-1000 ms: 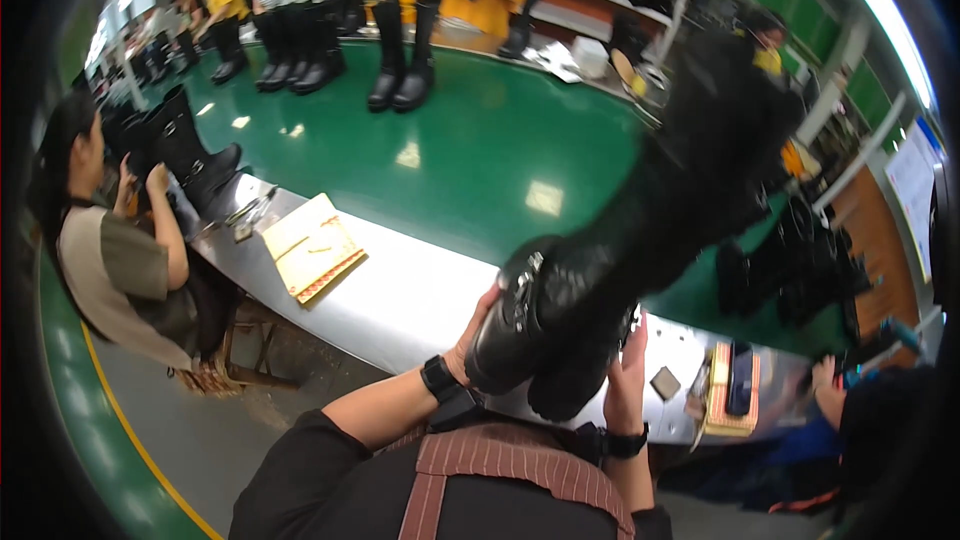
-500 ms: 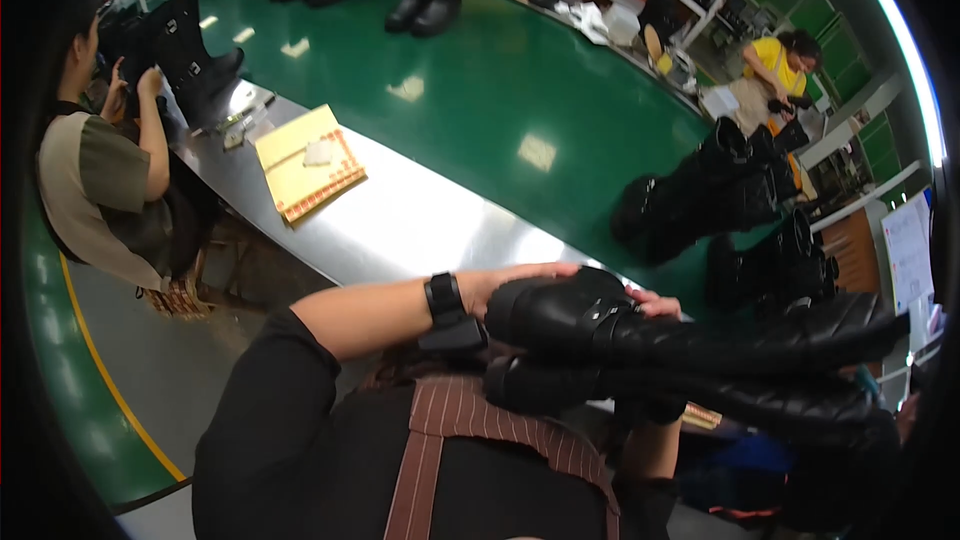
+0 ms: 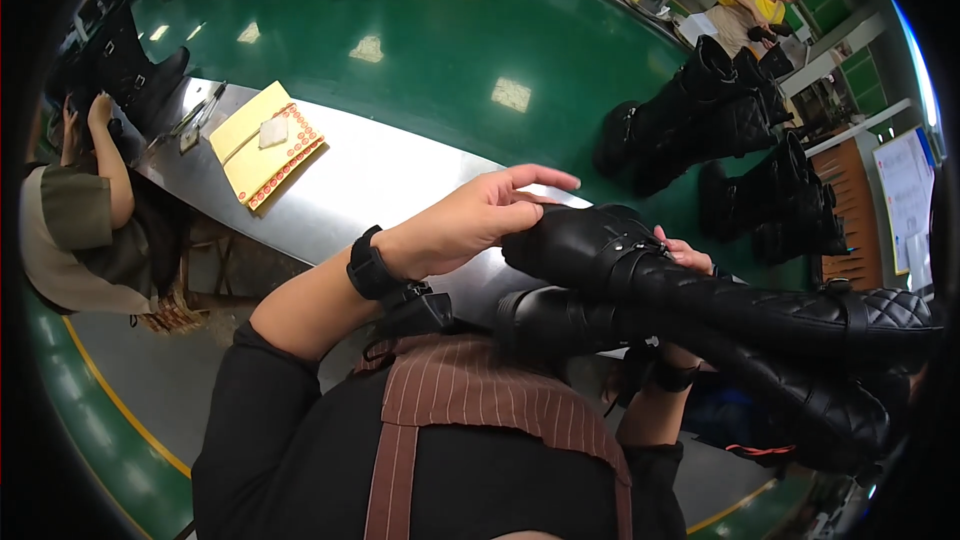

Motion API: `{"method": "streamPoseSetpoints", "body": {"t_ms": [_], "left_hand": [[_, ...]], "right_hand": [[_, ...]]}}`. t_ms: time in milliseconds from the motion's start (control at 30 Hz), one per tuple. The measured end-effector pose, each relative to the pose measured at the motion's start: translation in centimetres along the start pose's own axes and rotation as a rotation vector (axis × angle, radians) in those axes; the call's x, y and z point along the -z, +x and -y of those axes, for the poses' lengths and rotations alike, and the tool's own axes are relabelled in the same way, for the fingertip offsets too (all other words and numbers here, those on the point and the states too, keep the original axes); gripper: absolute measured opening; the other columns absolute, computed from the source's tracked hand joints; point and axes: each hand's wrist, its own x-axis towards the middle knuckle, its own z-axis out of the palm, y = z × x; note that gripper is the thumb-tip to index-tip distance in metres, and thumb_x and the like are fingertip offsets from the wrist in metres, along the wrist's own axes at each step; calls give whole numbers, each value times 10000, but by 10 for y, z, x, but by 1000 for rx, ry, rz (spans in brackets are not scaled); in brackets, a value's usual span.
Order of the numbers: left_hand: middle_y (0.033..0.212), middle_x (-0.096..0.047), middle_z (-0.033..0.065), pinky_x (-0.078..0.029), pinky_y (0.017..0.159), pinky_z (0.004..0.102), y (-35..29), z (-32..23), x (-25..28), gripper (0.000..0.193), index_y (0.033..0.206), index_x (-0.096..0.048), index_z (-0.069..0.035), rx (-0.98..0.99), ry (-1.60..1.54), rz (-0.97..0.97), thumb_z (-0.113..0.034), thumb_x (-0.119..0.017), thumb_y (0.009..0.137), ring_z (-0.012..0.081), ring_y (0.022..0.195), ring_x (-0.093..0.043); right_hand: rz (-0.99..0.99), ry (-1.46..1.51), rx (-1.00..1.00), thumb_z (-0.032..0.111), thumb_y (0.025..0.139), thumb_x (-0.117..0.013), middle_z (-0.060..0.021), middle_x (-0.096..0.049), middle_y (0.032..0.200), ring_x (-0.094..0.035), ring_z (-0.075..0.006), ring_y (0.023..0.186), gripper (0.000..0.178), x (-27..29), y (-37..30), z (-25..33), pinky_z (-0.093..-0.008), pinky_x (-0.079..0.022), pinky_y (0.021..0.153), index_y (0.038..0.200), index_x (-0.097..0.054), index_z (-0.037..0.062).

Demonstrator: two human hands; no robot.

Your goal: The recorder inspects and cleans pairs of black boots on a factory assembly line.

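A pair of tall black quilted boots lies sideways before my chest, shafts to the right. My right hand (image 3: 686, 252) grips the upper boot (image 3: 740, 302) from behind near its buckled ankle strap; only some fingertips show past the leather. Below it hangs the second boot (image 3: 560, 320), close against my right forearm; what supports it is hidden. At the foot end of the upper boot, my left hand (image 3: 470, 220) is open, index finger stretched out and thumb touching or nearly touching the leather. Black bands circle both my wrists.
A metal ledge (image 3: 390, 175) edges the green table surface (image 3: 440, 70). A yellow pad (image 3: 265, 150) with a pale block (image 3: 273, 132) rests there. Black boots (image 3: 680, 120) stand to the right, others along the far side. One co-worker (image 3: 80, 230) sits left; another (image 3: 755, 0) works far right.
My left hand has lifted from the boot's foot and moved left, its fingers now spread. The boots have tilted, shafts lower on the right, and the two feet have come apart a little.
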Motion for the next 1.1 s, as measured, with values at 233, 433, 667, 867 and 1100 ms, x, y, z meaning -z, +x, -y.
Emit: {"method": "streamPoseSetpoints", "body": {"t_ms": [233,433,667,867,1100], "left_hand": [[1482,-478,136,-384,1143,365,2,16,-9,698,1611,-165,-137,-253,-102,-48,-67,-519,1015,193,1322,-508],[1529,-426,140,-374,1148,367,-5,12,-11,707,1607,-177,-128,-299,56,-42,-69,-544,1006,188,1355,-471],[1328,-579,63,-475,1021,302,2,8,-12,435,1434,-489,-69,-282,141,-178,-201,-589,1031,124,1173,-574],[1147,-664,36,-509,932,271,13,9,-16,333,1319,-607,-57,-436,299,-268,-241,-578,1044,98,1049,-616],[1107,-675,22,-505,902,255,18,7,-14,326,1314,-615,-65,-372,273,-293,-250,-564,1051,88,1045,-610]], "right_hand": [[-92,-699,-69,-58,797,-721,-141,-651,1269,-629,-335,1182,432,25,-31,-6,-426,-492,1019,1202,-695,93],[-12,-1001,86,64,836,-743,-145,-634,1266,-622,-254,1157,452,23,-25,-8,-391,-483,1015,1261,-608,-7],[-203,-370,-179,227,837,-777,-152,-611,1303,-607,-281,1166,509,7,-18,1,-416,-467,1025,1254,-599,-5],[-289,-429,-253,94,837,-757,-132,-651,1226,-635,-267,1118,456,11,-37,-12,-399,-494,983,1247,-600,-28],[-390,-92,-349,5,883,-684,-132,-636,1212,-639,-248,1087,360,12,-43,-20,-363,-534,922,1231,-600,-29]]}}
